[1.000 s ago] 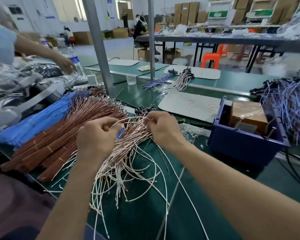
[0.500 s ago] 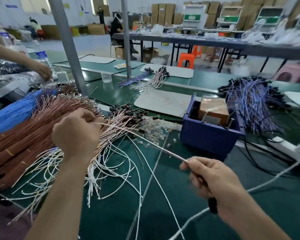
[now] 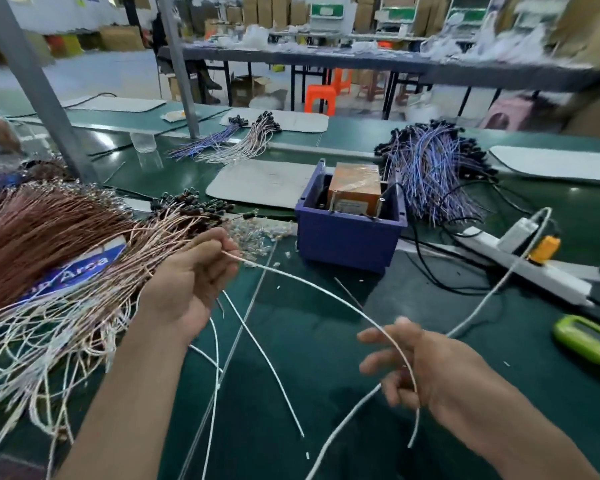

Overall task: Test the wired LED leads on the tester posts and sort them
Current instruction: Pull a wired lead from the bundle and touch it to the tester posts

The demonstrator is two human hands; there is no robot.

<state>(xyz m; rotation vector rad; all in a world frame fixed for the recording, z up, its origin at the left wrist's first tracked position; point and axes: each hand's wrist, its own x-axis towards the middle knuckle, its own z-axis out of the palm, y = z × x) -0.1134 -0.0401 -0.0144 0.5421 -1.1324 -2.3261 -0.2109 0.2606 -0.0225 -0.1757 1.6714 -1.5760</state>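
Note:
One pale pink-white wired LED lead (image 3: pixel 326 289) arcs between my hands above the green table (image 3: pixel 326 341). My left hand (image 3: pixel 187 282) pinches its upper end beside the big pile of pink-white leads (image 3: pixel 94 282). My right hand (image 3: pixel 426 365), blurred, has its lower fingers curled round the lead's other part, and the free end hangs below it. The tester, an orange box (image 3: pixel 355 188) with metal posts, sits in a dark blue bin (image 3: pixel 347 237) beyond my hands. Neither hand touches it.
Brown wires (image 3: pixel 32 230) lie at far left, and a heap of blue-purple leads (image 3: pixel 437 168) right of the bin. Loose clear LEDs (image 3: pixel 257 233) are scattered near it. A power strip (image 3: pixel 534 271), a green device (image 3: pixel 586 341) and a grey frame post (image 3: pixel 39 88) also stand around.
My right hand has drawn one lead out of the pile, down and to the right. The left hand shifted from the pile to pinching the lead's upper end. The view panned right.

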